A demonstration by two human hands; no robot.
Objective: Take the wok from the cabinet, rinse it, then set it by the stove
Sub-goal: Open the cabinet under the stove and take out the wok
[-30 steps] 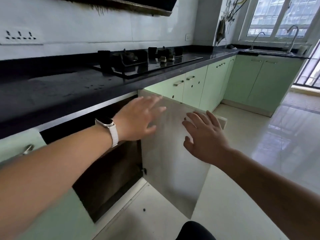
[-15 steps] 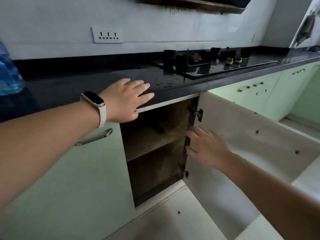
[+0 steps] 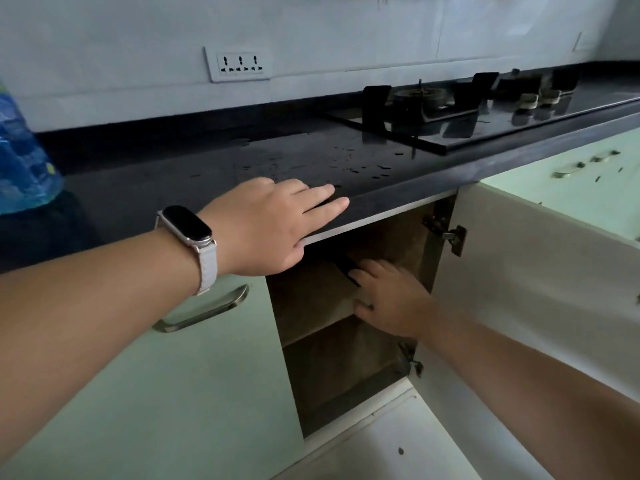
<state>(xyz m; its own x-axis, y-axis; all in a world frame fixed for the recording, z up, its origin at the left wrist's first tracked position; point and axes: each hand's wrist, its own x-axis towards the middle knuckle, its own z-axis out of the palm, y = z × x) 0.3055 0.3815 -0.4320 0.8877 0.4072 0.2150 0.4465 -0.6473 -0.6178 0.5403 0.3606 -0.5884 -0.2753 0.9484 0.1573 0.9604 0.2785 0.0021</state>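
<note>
A: wok? Can't see it, just a dark handle-ish thing (image 3: pixel 341 266) on the cabinet (image 3: pixel 311 306) shelf.
B: My right hand (image 3: pixel 391 299), fingers loosely spread, is touching it. Left hand (image 3: pixel 273 223) flat on counter (image 3: pixel 207 174) front edge, fingers together. Grab handle fully b4 pulling imo.

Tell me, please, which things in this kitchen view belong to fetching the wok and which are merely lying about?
Belonging to the job:
- open pale green cabinet door
- dark wooden cabinet shelf
- black handle by the right hand
- black glass gas stove
- left hand braced on the wet black countertop

Lying about:
- blue plastic water bottle
- white wall socket
</note>
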